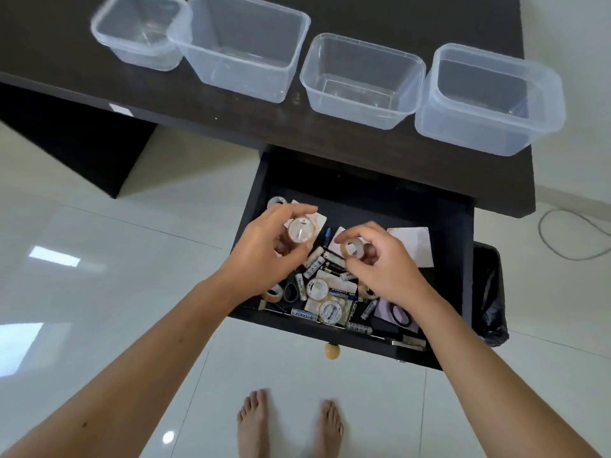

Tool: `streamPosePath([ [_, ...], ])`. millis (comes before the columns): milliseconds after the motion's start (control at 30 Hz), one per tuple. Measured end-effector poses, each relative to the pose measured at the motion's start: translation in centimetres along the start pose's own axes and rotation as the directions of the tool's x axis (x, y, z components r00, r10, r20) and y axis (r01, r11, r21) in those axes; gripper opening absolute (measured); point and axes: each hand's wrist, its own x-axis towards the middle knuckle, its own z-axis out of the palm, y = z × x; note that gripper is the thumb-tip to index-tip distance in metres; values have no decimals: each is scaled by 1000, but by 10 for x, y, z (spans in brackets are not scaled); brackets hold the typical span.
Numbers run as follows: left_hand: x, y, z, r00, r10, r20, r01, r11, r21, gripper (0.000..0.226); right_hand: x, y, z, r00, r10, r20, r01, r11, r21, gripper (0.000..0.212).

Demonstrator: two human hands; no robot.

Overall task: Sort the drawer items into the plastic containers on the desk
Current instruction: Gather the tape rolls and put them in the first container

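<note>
Both hands are over the open drawer (459, 259) right now: the left hand (264, 249) has its grip clamped on a white-cored tape roll (299, 230), and the right hand (380, 262) is pinching a small tan tape roll (353, 248) just above the pile of batteries (317, 262) and more tape. All four clear plastic containers (363, 81) sit empty on the bench (66, 61) above the drawer, so sorting has barely started. My worry is that both pinches look light and fingertip-only, so a roll could slip and drop back into the clutter or roll off across the floor on the lift up to the bench.
</note>
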Motion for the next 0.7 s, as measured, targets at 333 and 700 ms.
streamPosePath([
  [333, -48, -8, -20, 992, -125, -32, 126, 991, 46, 21, 78, -21, 37, 988, -145, 56, 151, 981, -118, 21],
  [700, -49, -12, -12, 982, -120, -148, 138, 983, 119, 22, 134, -11, 59, 984, -142, 112, 167, 949, -268, 48],
])
